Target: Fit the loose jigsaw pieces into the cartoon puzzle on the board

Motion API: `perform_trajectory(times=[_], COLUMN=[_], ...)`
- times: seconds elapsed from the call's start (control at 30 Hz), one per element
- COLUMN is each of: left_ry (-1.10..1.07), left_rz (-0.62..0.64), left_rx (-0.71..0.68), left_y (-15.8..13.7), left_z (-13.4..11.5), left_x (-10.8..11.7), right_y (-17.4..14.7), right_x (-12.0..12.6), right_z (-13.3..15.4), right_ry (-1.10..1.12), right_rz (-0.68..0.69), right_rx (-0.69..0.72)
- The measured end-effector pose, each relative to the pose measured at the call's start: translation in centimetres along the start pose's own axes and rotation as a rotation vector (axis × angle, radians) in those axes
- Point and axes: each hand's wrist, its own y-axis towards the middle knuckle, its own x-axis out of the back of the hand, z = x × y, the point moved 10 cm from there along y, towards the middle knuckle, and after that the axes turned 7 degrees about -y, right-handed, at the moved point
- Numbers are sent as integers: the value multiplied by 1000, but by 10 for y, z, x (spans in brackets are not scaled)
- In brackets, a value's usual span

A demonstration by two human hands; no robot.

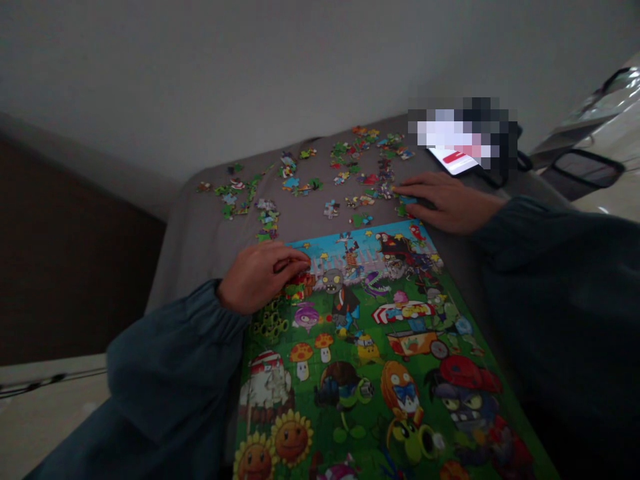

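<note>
A cartoon jigsaw puzzle [350, 333] of plants and zombies spreads out in front of me, its blue strip at the far edge. Over its far left corner, my left hand [265, 275] rests with thumb and index fingertip pressed together; whatever is between them I cannot make out. My right hand [445, 200] reaches past the far right corner, thumb and fingers apart. Its fingertips touch or lie just over loose pieces, among them a blue and green puzzle piece [407, 201]. More loose puzzle pieces [267, 212] are scattered beyond the picture.
A grey cloth [305, 217] covers the surface under everything. At the back right lies a lit screen [455, 160], partly blurred out, beside a dark object. A pale wall [200, 80] rises behind. Dark-framed mirror-like shapes [587, 168] stand off the right edge.
</note>
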Motion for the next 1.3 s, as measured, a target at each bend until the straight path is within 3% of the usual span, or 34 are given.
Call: perform_trajectory(times=[0.3,0.57,0.87,1.07,1.3], left_ry=[-16,-256,-656,-664,-682], left_rz=[11,-166,-79,-99,-119], left_rx=[-23,66,103,144,134], left_y=[1,-5,-6,-7,-5], left_z=[-2,15,31,43,40], left_x=[0,41,25,23,26], right_y=[0,0,-1,-1,-1], right_x=[2,1,-1,-1,0], right_z=[0,0,-1,-2,-2], right_ry=[8,16,0,-6,0], right_rz=[-12,-12,-15,-9,-31], right_rx=[-7,-4,2,-6,6])
